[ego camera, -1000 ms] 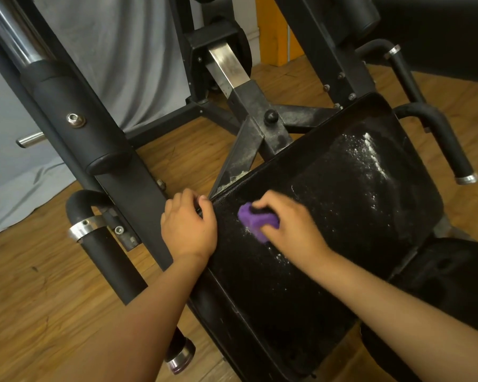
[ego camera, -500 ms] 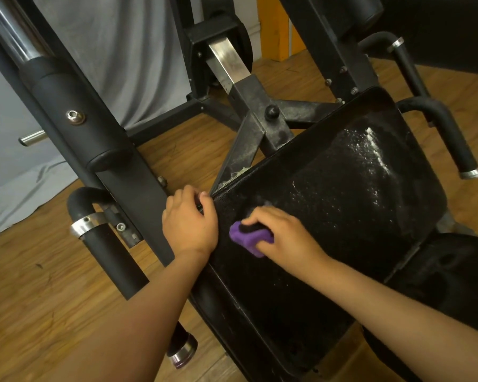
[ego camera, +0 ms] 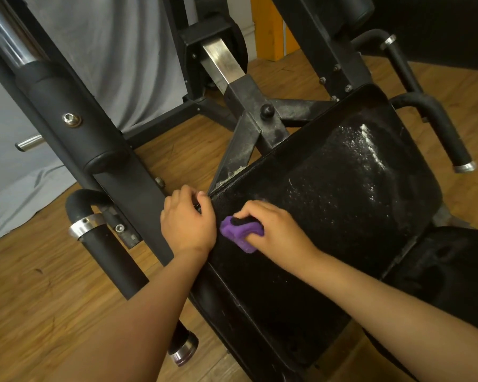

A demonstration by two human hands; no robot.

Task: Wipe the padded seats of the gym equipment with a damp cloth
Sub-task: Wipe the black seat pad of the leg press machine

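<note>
A black padded seat (ego camera: 342,194) fills the middle and right of the view, wet and glistening toward its far right part. My right hand (ego camera: 276,230) grips a bunched purple cloth (ego camera: 240,232) and presses it on the pad near its left edge. My left hand (ego camera: 186,221) is curled over the pad's left edge, right beside the cloth. A second black pad (ego camera: 447,271) lies lower right, joined to the first.
A black frame post (ego camera: 75,125) with a chrome bar runs diagonally on the left. Foam-covered handles (ego camera: 105,249) with chrome collars stick out at left, and another handle (ego camera: 442,128) at right. Wooden floor (ego camera: 25,285) lies beneath; a grey sheet (ego camera: 116,51) hangs behind.
My right hand has slid the purple cloth left and toward me across the pad, ending close to my left hand. The left hand has kept its hold on the pad's edge.
</note>
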